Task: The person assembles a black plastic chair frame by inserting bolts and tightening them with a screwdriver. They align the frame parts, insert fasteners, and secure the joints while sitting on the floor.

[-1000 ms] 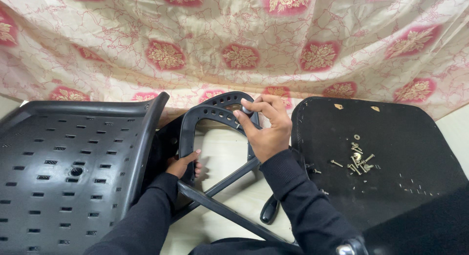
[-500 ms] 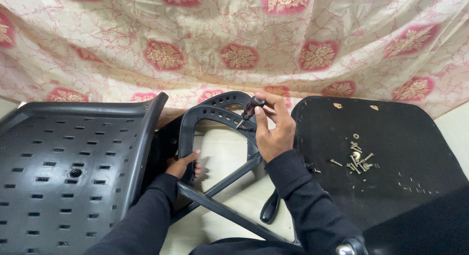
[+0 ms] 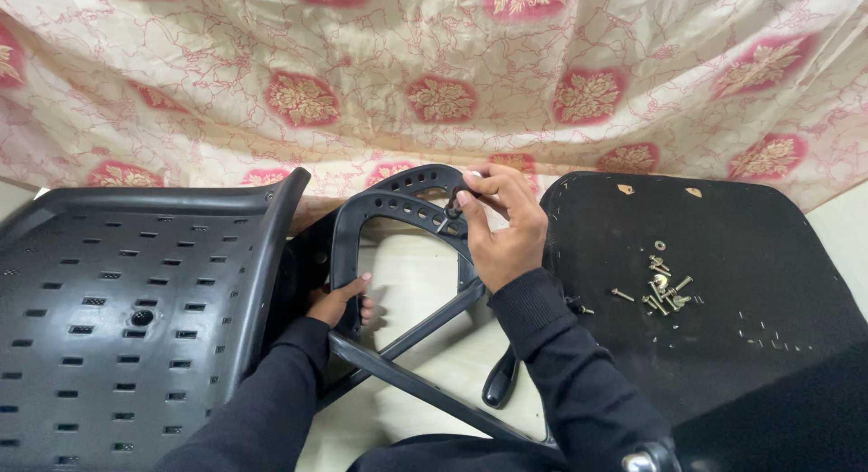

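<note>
The right hand [image 3: 502,232] pinches a small dark bolt [image 3: 449,210] between thumb and fingertips, holding it against the arched top of a black plastic chair armrest frame [image 3: 398,201]. The left hand [image 3: 336,302] is clenched around the frame's left upright, low down, bracing it. The bolt looks tiny, hard and easy to drop, so a fingertip pinch near its head suits it. The frame appears stiff and fairly light, with bars that give a sure grip anywhere along their length. It stands between the two hands, directly ahead of the person, its lower bars running back toward their lap. To the left leans a perforated black backrest [image 3: 117,318]. To the right lies a black seat cushion [image 3: 705,300] carrying a loose cluster of screws [image 3: 660,287]. A floral cloth [image 3: 434,74] hangs behind.
</note>
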